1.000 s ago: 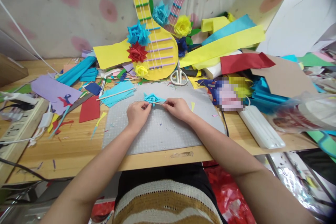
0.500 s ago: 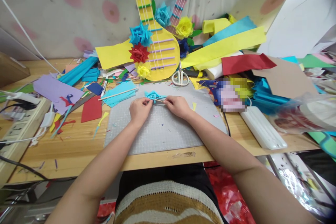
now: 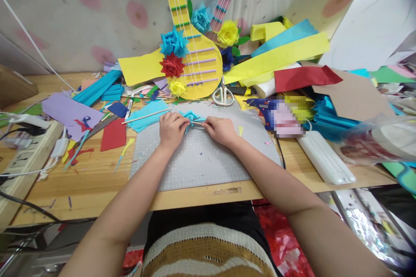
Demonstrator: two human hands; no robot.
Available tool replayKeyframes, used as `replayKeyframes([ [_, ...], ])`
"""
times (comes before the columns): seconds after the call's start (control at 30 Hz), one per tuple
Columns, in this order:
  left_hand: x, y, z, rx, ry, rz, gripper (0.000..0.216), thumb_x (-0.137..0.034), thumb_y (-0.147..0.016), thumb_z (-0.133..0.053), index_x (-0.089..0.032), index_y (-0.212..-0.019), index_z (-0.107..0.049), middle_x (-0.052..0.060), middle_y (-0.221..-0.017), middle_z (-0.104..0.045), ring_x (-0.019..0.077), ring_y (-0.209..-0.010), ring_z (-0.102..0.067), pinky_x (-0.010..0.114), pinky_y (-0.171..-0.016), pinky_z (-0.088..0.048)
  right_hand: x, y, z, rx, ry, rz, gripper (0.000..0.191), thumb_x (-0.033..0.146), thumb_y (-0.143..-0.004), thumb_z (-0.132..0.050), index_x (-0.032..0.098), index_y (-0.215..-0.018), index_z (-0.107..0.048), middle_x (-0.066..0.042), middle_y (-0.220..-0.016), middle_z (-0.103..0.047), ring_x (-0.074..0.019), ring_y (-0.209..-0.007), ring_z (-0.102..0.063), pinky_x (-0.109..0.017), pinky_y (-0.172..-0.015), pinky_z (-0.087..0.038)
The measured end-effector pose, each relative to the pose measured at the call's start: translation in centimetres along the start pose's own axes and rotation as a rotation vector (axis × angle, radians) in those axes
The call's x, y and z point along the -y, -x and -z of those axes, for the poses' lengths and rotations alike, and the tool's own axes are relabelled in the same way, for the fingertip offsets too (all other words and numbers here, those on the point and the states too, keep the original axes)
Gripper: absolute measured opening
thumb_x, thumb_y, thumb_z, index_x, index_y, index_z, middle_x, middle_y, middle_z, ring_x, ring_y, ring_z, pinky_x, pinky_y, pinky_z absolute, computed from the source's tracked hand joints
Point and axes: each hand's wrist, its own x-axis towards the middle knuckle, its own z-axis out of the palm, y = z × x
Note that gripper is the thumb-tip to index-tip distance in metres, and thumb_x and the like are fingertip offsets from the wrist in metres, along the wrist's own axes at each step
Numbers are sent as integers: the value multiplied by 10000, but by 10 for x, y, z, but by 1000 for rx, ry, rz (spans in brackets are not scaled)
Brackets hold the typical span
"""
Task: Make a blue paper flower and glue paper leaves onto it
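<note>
Paper piece, blue [image 3: 191,115], sits over the far part of the grey cutting mat [image 3: 201,169], between both hands. Left hand [image 3: 172,130]: thumb and fingers pressed together, clamped on the paper's near edge, right where a thin stick [image 3: 197,124] meets it. Right hand [image 3: 221,130]: fingers closed on the stick's other end.

Progress, by judgement: shaping underway, well short of finished. Pointed folds show at the centre of the piece; a flat-looking blue tip lies out toward the right hand — seemingly unworked. How many folds are complete, too small to tell.

Done, on the worktop [image 3: 97,181] behind: blue flower [image 3: 174,42], red flower [image 3: 172,66] and small yellow flower [image 3: 176,87], all full-petalled, along the left side of a yellow paper instrument [image 3: 204,58]. The piece in hand looks looser than those — more shaping left, apparently. Scissors [image 3: 223,96] lie beyond, untouched.
</note>
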Motion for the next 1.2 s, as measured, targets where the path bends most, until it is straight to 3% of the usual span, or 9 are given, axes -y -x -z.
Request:
replayKeyframes([
  [0.3,1,0,0,35,-30,-89,205,-363,-819,-506,-246,-751,-660,28,-773,-637,194,-819,-489,368,-766,-302,4,3,7,65,58,56,313,355,-902,-341,187,-961,-598,-63,-930,-677,-178,-806,-602,-266,-642,-305],
  [0.63,7,-2,6,72,15,-1,197,-376,-810,-519,-255,-792,-673,36,-821,-646,199,-859,-514,375,-805,-312,3,2,7,22,59,36,297,368,-901,-349,203,-945,-591,-54,-917,-677,-184,-809,-602,-266,-606,-281],
  [0.97,2,-2,9,90,-18,-63,223,-325,-842,-472,-226,-759,-653,44,-817,-647,199,-853,-521,368,-790,-308,-2,4,7,59,109,103,330,356,-913,-315,177,-953,-590,-80,-917,-676,-182,-791,-596,-264,-613,-275],
  [1.2,3,-1,9,31,13,-11,217,-361,-835,-478,-232,-835,-652,50,-863,-640,197,-884,-518,361,-826,-322,-2,3,8,32,75,52,311,381,-904,-343,205,-950,-595,-55,-890,-678,-171,-764,-593,-258,-597,-277],
])
